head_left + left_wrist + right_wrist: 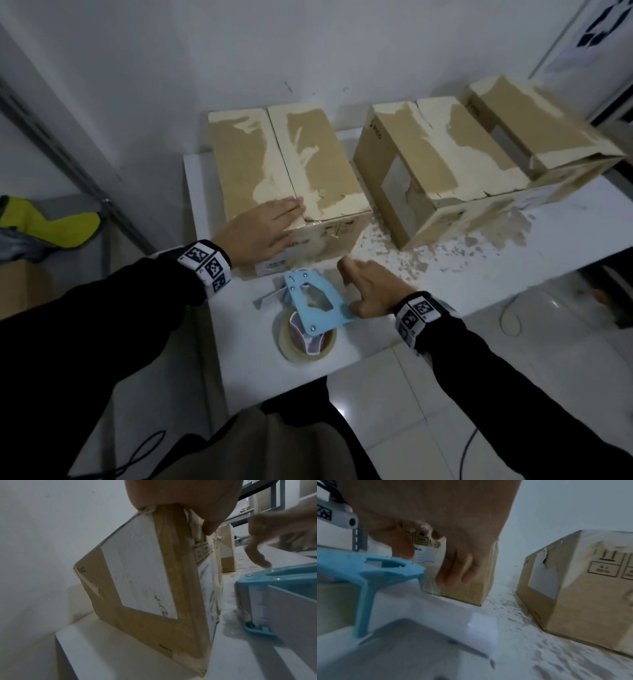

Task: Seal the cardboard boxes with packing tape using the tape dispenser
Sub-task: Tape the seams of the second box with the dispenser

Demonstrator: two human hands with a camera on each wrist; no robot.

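Note:
Three worn cardboard boxes stand on the white table [260,363]: a left box [287,171] [137,581] [471,588], a middle box [438,164] [582,588] and a far right box [534,123]. My left hand [260,229] [188,497] lies flat on the left box's near corner, fingers straight across the flap seam. A blue tape dispenser [311,301] [274,588] [368,569] with its tape roll [306,339] lies on the table in front of that box. My right hand [370,291] [274,531] [453,547] hovers just right of the dispenser, fingers loosely curved and holding nothing.
Torn paper scraps [411,246] litter the table between and in front of the boxes. The wall is right behind the boxes. The table's near edge runs just below the tape roll. A yellow object [51,222] lies low on the left. Cables [507,318] trail on the floor.

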